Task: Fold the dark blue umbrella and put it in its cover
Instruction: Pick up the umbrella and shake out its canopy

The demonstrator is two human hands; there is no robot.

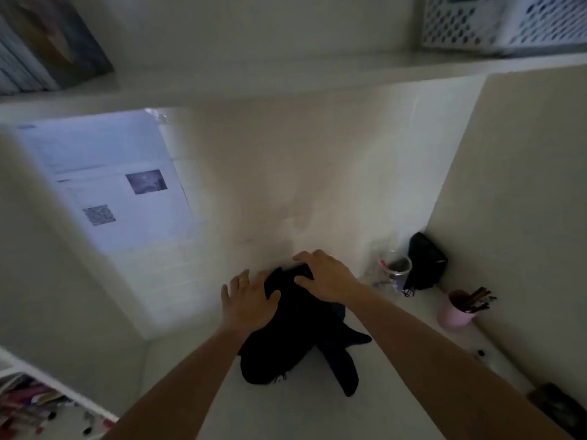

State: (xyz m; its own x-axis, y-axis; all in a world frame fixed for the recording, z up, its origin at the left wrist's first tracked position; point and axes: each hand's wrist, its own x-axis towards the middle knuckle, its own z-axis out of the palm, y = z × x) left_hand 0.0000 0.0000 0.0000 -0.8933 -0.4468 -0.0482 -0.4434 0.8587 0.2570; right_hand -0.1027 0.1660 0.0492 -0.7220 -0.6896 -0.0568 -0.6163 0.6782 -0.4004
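The dark blue umbrella (286, 338) lies collapsed as a bunched dark mass on the white desk (286, 414), its fabric flaps spreading toward the lower right. My left hand (251, 300) rests on its upper left side with fingers spread and thumb over the fabric. My right hand (327, 274) lies over the umbrella's far end near the wall, fingers curled around it. I cannot make out a separate cover; a dark strip (344, 373) sticking out at the lower right may be part of the fabric.
A pink cup with pencils (457, 309), a glass jar (398, 269) and a black pouch (425, 262) stand in the right corner. A printed sheet (108, 179) hangs on the left wall. Shelves above hold books and a white basket (505, 20). Pens lie at the lower left.
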